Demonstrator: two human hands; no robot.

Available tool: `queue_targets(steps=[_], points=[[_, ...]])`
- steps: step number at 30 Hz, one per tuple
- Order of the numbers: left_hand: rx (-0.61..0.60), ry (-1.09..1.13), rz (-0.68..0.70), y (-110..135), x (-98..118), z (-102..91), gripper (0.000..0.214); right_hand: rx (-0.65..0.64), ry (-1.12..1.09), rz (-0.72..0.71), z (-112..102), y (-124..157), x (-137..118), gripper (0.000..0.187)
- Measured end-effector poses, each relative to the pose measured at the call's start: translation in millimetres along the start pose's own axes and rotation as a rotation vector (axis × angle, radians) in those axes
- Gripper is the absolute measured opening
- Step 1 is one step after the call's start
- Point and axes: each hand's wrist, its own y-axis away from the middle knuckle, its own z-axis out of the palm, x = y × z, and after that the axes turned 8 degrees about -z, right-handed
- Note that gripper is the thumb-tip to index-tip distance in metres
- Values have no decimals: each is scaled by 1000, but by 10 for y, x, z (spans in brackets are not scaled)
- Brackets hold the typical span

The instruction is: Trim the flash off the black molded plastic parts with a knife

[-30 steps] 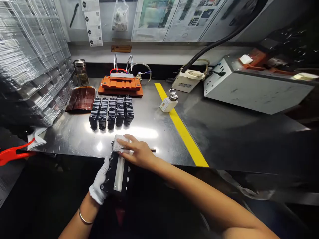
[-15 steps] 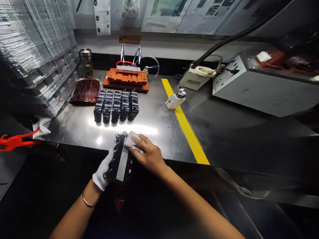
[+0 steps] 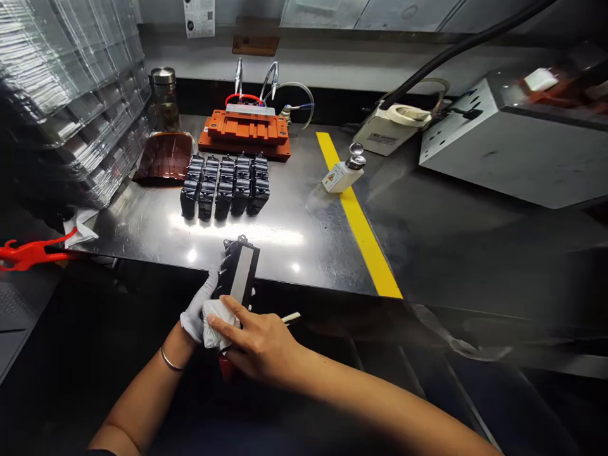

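Observation:
My left hand [image 3: 200, 305], in a white glove, grips a black rectangular module [image 3: 232, 269] from its left side, over the table's front edge. A long silvery strip [image 3: 243, 273] runs along the module's upward face. Bare and bent at the fingers, my right hand [image 3: 259, 339] pinches a folded white cloth [image 3: 217, 323] against the module's near end, which the cloth and fingers cover. Beyond the module, several similar black modules [image 3: 225, 187] stand side by side in a row on the metal table [image 3: 294, 234].
An orange fixture [image 3: 247, 133] with hoses sits behind the row. A white pump bottle [image 3: 342, 174] stands on the yellow tape line [image 3: 368, 244]. At left are stacked clear trays [image 3: 95, 107], a brown curved sheet [image 3: 165, 158], a lidded jar [image 3: 164, 98] and red-handled pliers [image 3: 28, 253].
My right hand and the cloth have slid from the module's far end to its near end, baring the strip's far part. The camera view has tilted slightly downward.

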Motion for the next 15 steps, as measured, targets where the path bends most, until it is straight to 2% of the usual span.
queue_targets(steps=[2,4,6,11,15], points=[[23,27,-1,12,2,40,63,32,-10,106,-52,-74,130,45],[41,31,-20,18,8,84,65,147,52,378,-108,-166,377,42],[51,-6,-55,14,13,116,70,209,89,500,-128,-200,548,42],[12,3,30,-11,17,129,60,139,107,345,-50,-83,455,47],[25,-12,-47,8,25,84,68,237,47,499,-66,-121,553,43]])
